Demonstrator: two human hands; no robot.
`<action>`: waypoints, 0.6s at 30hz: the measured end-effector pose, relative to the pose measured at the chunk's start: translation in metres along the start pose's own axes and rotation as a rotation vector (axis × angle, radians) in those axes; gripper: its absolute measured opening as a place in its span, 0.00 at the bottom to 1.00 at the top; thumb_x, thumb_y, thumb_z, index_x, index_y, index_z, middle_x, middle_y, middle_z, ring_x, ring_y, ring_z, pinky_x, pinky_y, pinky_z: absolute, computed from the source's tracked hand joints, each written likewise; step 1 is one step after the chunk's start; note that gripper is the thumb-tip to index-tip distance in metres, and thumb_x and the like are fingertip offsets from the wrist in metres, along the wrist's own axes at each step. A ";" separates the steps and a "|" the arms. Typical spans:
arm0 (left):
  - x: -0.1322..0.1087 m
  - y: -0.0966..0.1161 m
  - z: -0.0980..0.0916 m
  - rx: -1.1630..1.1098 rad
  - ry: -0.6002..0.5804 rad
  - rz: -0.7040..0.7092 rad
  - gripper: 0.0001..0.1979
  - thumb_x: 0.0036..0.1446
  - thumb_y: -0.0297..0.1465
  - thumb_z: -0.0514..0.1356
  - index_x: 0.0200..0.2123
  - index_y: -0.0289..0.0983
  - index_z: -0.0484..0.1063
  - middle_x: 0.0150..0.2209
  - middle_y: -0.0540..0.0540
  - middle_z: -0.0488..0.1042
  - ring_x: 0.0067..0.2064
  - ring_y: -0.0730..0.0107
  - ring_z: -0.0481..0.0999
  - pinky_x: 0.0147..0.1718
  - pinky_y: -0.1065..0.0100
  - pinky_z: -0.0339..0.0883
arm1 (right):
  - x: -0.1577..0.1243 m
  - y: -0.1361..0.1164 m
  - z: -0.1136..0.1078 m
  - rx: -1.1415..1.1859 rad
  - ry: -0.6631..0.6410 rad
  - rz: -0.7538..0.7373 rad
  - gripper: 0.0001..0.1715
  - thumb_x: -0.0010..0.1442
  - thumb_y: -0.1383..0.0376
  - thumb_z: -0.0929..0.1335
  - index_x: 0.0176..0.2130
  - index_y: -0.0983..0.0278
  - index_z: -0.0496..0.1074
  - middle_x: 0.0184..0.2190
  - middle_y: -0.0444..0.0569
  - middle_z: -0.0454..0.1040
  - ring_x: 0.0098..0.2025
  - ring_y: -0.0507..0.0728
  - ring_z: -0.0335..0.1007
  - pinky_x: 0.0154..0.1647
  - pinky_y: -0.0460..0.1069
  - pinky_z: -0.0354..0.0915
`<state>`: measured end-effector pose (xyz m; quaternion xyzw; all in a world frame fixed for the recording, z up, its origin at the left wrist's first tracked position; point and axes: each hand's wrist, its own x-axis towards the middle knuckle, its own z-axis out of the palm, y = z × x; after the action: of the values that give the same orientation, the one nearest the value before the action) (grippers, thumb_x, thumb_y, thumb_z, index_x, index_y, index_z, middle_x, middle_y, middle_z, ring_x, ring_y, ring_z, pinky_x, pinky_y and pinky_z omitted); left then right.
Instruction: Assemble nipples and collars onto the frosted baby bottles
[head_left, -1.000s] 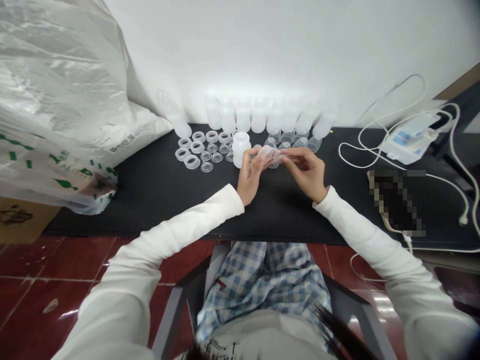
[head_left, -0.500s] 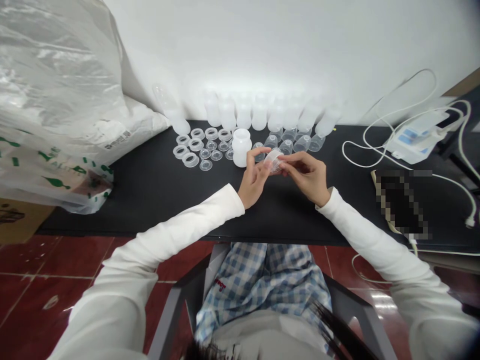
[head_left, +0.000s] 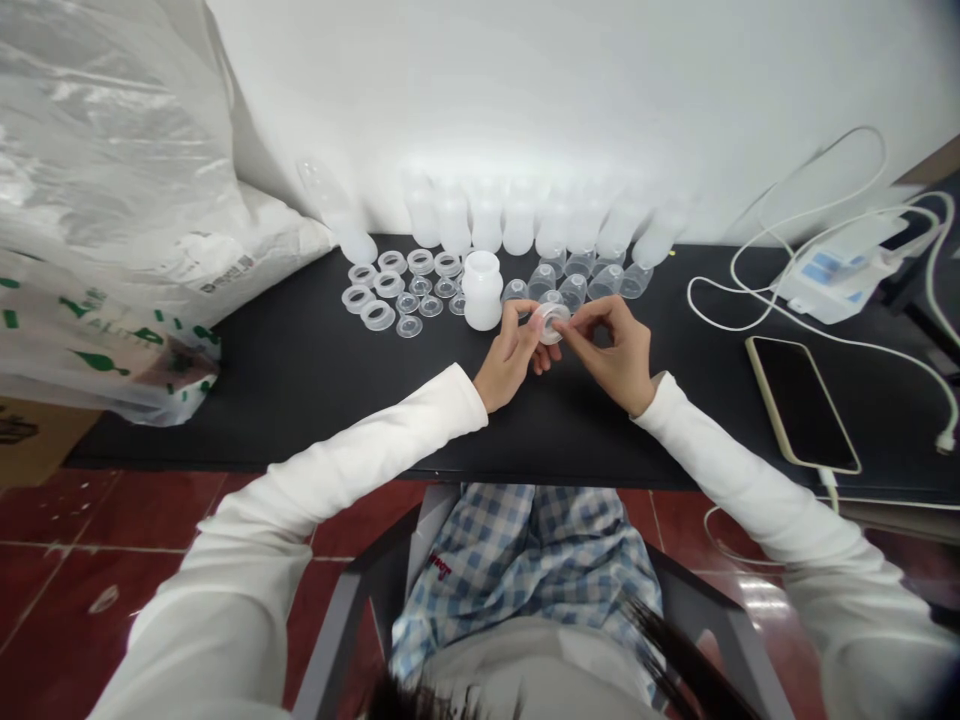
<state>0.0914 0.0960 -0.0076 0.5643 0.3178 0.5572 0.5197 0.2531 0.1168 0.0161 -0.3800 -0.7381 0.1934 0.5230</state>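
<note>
My left hand [head_left: 510,362] is closed round the rim of a translucent bottle ring [head_left: 553,324], held above the table with its opening tilted toward me. My right hand [head_left: 621,358] pinches at the ring's right side, thumb and forefinger at the opening; whether a nipple sits inside is too small to tell. Just left of the hands an uncapped white baby bottle [head_left: 482,293] stands upright. Clear dome caps [head_left: 604,284] are grouped behind the ring. More rings [head_left: 378,317] and clear silicone nipples [head_left: 409,327] lie to the left.
Several white bottles [head_left: 519,228] line the wall at the back of the black table [head_left: 330,390]. On the right lie a phone [head_left: 804,402], a white device [head_left: 836,275] and loose cables. Large plastic bags [head_left: 112,180] take up the left side.
The ring has turned in my fingers, so its round opening now faces me more. Both hands stay in nearly the same place. The bottle and the loose parts keep their places.
</note>
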 end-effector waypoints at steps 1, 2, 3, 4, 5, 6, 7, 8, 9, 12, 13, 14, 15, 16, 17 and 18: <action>0.000 0.000 0.000 -0.005 -0.015 -0.016 0.27 0.62 0.58 0.57 0.45 0.42 0.55 0.27 0.56 0.74 0.23 0.78 0.72 0.23 0.74 0.65 | 0.000 0.000 0.000 -0.020 -0.002 -0.002 0.20 0.61 0.47 0.73 0.34 0.58 0.69 0.26 0.41 0.71 0.26 0.52 0.66 0.30 0.49 0.69; 0.000 0.000 -0.001 -0.008 -0.026 -0.025 0.28 0.61 0.57 0.60 0.46 0.42 0.54 0.27 0.56 0.74 0.23 0.79 0.71 0.23 0.75 0.64 | 0.000 0.001 0.000 -0.034 -0.002 -0.004 0.20 0.62 0.46 0.72 0.35 0.58 0.69 0.26 0.41 0.70 0.25 0.52 0.65 0.30 0.50 0.68; 0.000 0.000 -0.001 -0.007 -0.032 -0.028 0.28 0.60 0.55 0.62 0.46 0.42 0.54 0.27 0.57 0.74 0.23 0.80 0.71 0.22 0.76 0.63 | 0.000 0.002 0.001 -0.042 0.001 -0.003 0.20 0.62 0.45 0.72 0.36 0.57 0.68 0.25 0.41 0.68 0.25 0.52 0.64 0.30 0.50 0.68; -0.001 -0.001 -0.001 -0.004 -0.035 -0.027 0.28 0.60 0.54 0.63 0.46 0.42 0.54 0.27 0.58 0.74 0.23 0.80 0.71 0.22 0.76 0.63 | 0.000 0.003 0.001 -0.041 0.006 0.000 0.21 0.61 0.45 0.72 0.38 0.57 0.68 0.25 0.41 0.67 0.25 0.53 0.63 0.30 0.51 0.68; -0.001 -0.001 -0.001 0.000 -0.034 -0.026 0.27 0.61 0.53 0.63 0.46 0.42 0.54 0.27 0.58 0.74 0.22 0.80 0.70 0.22 0.76 0.62 | 0.000 0.003 0.002 -0.034 0.012 0.006 0.22 0.61 0.44 0.72 0.39 0.56 0.67 0.26 0.42 0.67 0.26 0.54 0.64 0.30 0.52 0.68; -0.001 -0.002 -0.001 0.007 -0.031 -0.023 0.26 0.62 0.54 0.61 0.47 0.42 0.54 0.27 0.58 0.74 0.22 0.79 0.70 0.21 0.76 0.62 | 0.001 0.004 0.003 -0.018 0.012 0.012 0.24 0.60 0.43 0.72 0.42 0.56 0.66 0.27 0.43 0.68 0.26 0.55 0.65 0.30 0.52 0.69; -0.001 -0.002 -0.001 0.013 -0.027 -0.017 0.26 0.63 0.54 0.59 0.47 0.42 0.54 0.26 0.57 0.73 0.22 0.79 0.70 0.20 0.76 0.61 | 0.001 0.004 0.003 0.004 0.001 0.016 0.25 0.60 0.42 0.72 0.44 0.56 0.65 0.28 0.44 0.68 0.27 0.55 0.66 0.31 0.53 0.69; -0.001 -0.003 0.000 0.023 -0.022 -0.008 0.25 0.64 0.55 0.58 0.48 0.42 0.54 0.26 0.58 0.73 0.21 0.79 0.69 0.20 0.75 0.60 | 0.001 0.003 0.003 0.033 -0.022 0.021 0.26 0.61 0.42 0.72 0.46 0.55 0.65 0.29 0.44 0.69 0.28 0.56 0.67 0.31 0.53 0.70; -0.001 -0.003 0.000 0.036 -0.014 0.004 0.25 0.65 0.55 0.56 0.48 0.42 0.55 0.25 0.58 0.72 0.21 0.78 0.68 0.19 0.75 0.60 | 0.002 0.003 0.004 0.066 -0.059 0.027 0.26 0.62 0.42 0.71 0.47 0.55 0.64 0.30 0.44 0.69 0.29 0.55 0.68 0.32 0.52 0.70; -0.002 -0.003 0.000 0.088 0.028 0.043 0.23 0.67 0.54 0.54 0.49 0.41 0.57 0.23 0.58 0.70 0.19 0.79 0.66 0.18 0.75 0.58 | 0.001 -0.002 0.003 0.155 -0.192 0.063 0.23 0.66 0.43 0.68 0.48 0.56 0.64 0.29 0.42 0.70 0.29 0.54 0.71 0.33 0.51 0.71; -0.002 -0.003 0.000 0.106 0.042 0.051 0.22 0.67 0.53 0.54 0.49 0.41 0.58 0.23 0.58 0.70 0.19 0.79 0.66 0.19 0.74 0.58 | 0.000 -0.004 0.003 0.175 -0.224 0.078 0.22 0.66 0.43 0.67 0.48 0.56 0.65 0.29 0.41 0.70 0.29 0.54 0.72 0.34 0.51 0.72; -0.002 -0.003 0.000 0.123 0.052 0.055 0.21 0.68 0.52 0.54 0.49 0.41 0.59 0.23 0.58 0.70 0.18 0.79 0.66 0.19 0.74 0.58 | -0.001 -0.005 0.003 0.189 -0.242 0.091 0.22 0.67 0.44 0.67 0.48 0.56 0.65 0.28 0.41 0.71 0.29 0.54 0.72 0.34 0.51 0.72; -0.003 -0.002 -0.001 0.135 0.057 0.055 0.21 0.68 0.51 0.55 0.49 0.41 0.60 0.22 0.58 0.70 0.18 0.79 0.65 0.19 0.74 0.57 | -0.002 -0.006 0.003 0.198 -0.248 0.100 0.21 0.67 0.44 0.67 0.47 0.55 0.65 0.28 0.41 0.71 0.30 0.54 0.73 0.33 0.50 0.73; -0.003 -0.002 -0.001 0.143 0.057 0.051 0.21 0.68 0.51 0.55 0.49 0.41 0.61 0.22 0.58 0.70 0.18 0.79 0.65 0.18 0.74 0.57 | -0.003 -0.007 0.004 0.207 -0.244 0.108 0.20 0.67 0.44 0.67 0.47 0.55 0.65 0.28 0.41 0.72 0.30 0.54 0.74 0.33 0.51 0.73; -0.004 -0.001 -0.001 0.146 0.053 0.045 0.21 0.67 0.52 0.56 0.49 0.42 0.61 0.21 0.58 0.69 0.17 0.79 0.65 0.18 0.75 0.56 | -0.004 -0.008 0.004 0.218 -0.236 0.114 0.20 0.67 0.45 0.67 0.46 0.55 0.65 0.29 0.41 0.73 0.30 0.54 0.74 0.33 0.51 0.73; -0.004 0.000 -0.001 0.145 0.046 0.037 0.21 0.67 0.52 0.56 0.49 0.42 0.61 0.21 0.58 0.70 0.17 0.79 0.65 0.17 0.75 0.56 | -0.006 -0.008 0.005 0.229 -0.228 0.121 0.20 0.67 0.44 0.67 0.45 0.55 0.64 0.29 0.42 0.74 0.30 0.55 0.75 0.33 0.51 0.74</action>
<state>0.0901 0.0924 -0.0090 0.5935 0.3585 0.5549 0.4596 0.2470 0.1083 0.0160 -0.3373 -0.7414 0.3494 0.4632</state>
